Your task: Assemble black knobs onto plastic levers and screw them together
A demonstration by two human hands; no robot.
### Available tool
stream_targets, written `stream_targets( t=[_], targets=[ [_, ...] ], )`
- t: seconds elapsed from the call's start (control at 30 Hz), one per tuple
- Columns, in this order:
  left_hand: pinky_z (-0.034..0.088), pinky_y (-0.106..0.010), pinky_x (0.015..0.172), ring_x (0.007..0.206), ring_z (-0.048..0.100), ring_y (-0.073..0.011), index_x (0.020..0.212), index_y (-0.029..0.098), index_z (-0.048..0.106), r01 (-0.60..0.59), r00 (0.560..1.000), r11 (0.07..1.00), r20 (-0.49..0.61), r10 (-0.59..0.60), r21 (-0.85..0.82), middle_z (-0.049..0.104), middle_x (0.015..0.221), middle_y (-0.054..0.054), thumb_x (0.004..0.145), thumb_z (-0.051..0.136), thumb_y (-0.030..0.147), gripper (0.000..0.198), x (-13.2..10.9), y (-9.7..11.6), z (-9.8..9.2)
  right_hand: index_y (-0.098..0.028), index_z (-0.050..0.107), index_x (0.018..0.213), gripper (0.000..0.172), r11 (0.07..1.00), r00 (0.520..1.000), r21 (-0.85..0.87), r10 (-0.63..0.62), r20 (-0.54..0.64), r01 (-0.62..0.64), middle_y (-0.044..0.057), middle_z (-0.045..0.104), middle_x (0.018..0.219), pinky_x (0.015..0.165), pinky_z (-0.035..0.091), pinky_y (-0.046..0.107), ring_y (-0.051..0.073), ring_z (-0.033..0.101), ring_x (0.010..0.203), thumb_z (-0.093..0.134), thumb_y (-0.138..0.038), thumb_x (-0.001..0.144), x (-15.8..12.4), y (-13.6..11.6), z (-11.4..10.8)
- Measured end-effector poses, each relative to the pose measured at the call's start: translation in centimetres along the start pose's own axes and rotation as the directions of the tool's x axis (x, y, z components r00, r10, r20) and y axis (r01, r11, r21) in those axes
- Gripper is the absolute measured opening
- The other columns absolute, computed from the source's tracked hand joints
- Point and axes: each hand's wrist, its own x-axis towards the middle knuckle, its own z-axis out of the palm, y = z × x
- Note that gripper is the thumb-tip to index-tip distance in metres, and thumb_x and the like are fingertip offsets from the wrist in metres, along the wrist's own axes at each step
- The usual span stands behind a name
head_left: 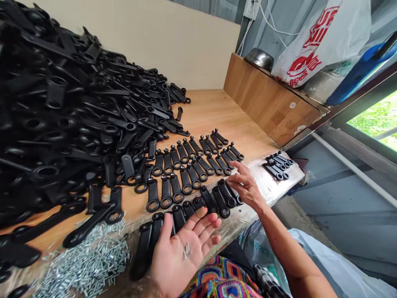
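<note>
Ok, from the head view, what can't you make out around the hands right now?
Head view only:
Small metal pieces on the left hand: too small to tell their exact type.
Black ring-ended part under the right hand: partly hidden by the fingers.
Black object near the lap: cut off by the bottom edge and blurred.

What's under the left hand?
Black handles poke out past the left hand; whatever lies directly beneath its palm is covered and cannot be seen.
</note>
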Motion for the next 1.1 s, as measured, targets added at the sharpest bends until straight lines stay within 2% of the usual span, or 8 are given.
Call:
stream_targets(
  t=[0.07, 0.17, 0.33, 0.6, 0.8, 1.0, 1.1],
  targets=[
    [0.032, -0.049, 0.098, 0.119, 0.040, -0.0335, 0.122, 0.008, 0.052, -0.033, 0.999, 0.999, 0.016, 0.033, -0.011, 0.047, 0.125, -0.022, 0.084, 0.027, 0.065, 0.073, -0.2, 0.4, 0.0, -0.021, 0.066, 0.077, 0.013, 0.999, 1.000, -0.044, 0.017, 0.018, -0.016, 0.005, 0.044, 0.125, 0.100, 0.027, 0.043, 0.024, 0.038, 0.116, 0.055, -0.022, 0.084, 0.3, 1.5, 0.7],
    [0.034, -0.050, 0.097, 0.117, 0.043, -0.0333, 0.121, 0.008, 0.053, -0.062, 0.998, 0.998, 0.020, 0.062, -0.017, 0.048, 0.124, -0.022, 0.084, 0.025, 0.066, 0.074, -0.3, 0.6, 0.1, -0.022, 0.068, 0.075, 0.014, 0.996, 1.000, -0.091, 0.002, 0.024, 0.000, 0.003, 0.044, 0.125, 0.100, 0.027, 0.043, 0.024, 0.035, 0.117, 0.057, -0.022, 0.083, 0.6, 2.3, 1.4],
    [0.036, -0.050, 0.096, 0.116, 0.044, -0.0328, 0.120, 0.009, 0.055, -0.084, 0.996, 0.996, 0.008, 0.084, 0.000, 0.050, 0.123, -0.021, 0.085, 0.022, 0.066, 0.075, -0.4, 0.7, 0.4, -0.024, 0.070, 0.076, 0.013, 0.993, 0.999, -0.121, 0.020, 0.046, -0.014, 0.003, 0.043, 0.126, 0.100, 0.028, 0.042, 0.024, 0.034, 0.117, 0.058, -0.024, 0.082, 1.0, 2.4, 2.0],
    [0.036, -0.048, 0.096, 0.115, 0.046, -0.0303, 0.117, 0.011, 0.058, -0.073, 0.997, 0.997, -0.022, 0.073, 0.022, 0.052, 0.120, -0.019, 0.085, 0.014, 0.066, 0.077, -0.7, 1.2, 1.0, -0.025, 0.070, 0.078, 0.014, 0.996, 0.999, -0.075, 0.038, -0.005, -0.039, 0.002, 0.043, 0.125, 0.102, 0.025, 0.041, 0.023, 0.036, 0.118, 0.057, -0.025, 0.083, 0.8, 3.2, 2.6],
    [0.038, -0.047, 0.094, 0.113, 0.047, -0.0303, 0.115, 0.012, 0.060, -0.087, 0.994, 0.996, -0.063, 0.089, 0.035, 0.053, 0.119, -0.019, 0.084, 0.021, 0.066, 0.074, -0.7, 1.1, 1.0, -0.024, 0.070, 0.077, 0.015, 0.995, 0.999, -0.090, 0.032, -0.030, -0.035, 0.003, 0.043, 0.125, 0.101, 0.027, 0.040, 0.023, 0.036, 0.117, 0.056, -0.025, 0.083, 0.7, 3.2, 2.9],
    [0.038, -0.047, 0.094, 0.114, 0.046, -0.0298, 0.115, 0.013, 0.059, -0.088, 0.994, 0.996, -0.067, 0.089, 0.028, 0.052, 0.121, -0.019, 0.083, 0.023, 0.068, 0.073, -0.8, 1.3, 1.0, -0.025, 0.070, 0.079, 0.016, 0.984, 0.999, -0.177, 0.014, -0.039, -0.021, 0.004, 0.045, 0.125, 0.101, 0.028, 0.042, 0.024, 0.035, 0.119, 0.055, -0.027, 0.084, 0.0, 3.2, 2.5],
    [0.037, -0.046, 0.095, 0.116, 0.044, -0.0292, 0.116, 0.013, 0.059, -0.105, 0.992, 0.994, -0.065, 0.107, 0.025, 0.050, 0.123, -0.018, 0.083, 0.021, 0.067, 0.074, -0.7, 1.5, 1.0, -0.024, 0.069, 0.087, 0.015, 0.982, 0.997, -0.188, -0.012, -0.070, -0.002, 0.006, 0.045, 0.125, 0.100, 0.029, 0.045, 0.025, 0.036, 0.118, 0.054, -0.027, 0.085, -0.5, 2.1, 1.8]
  ],
)
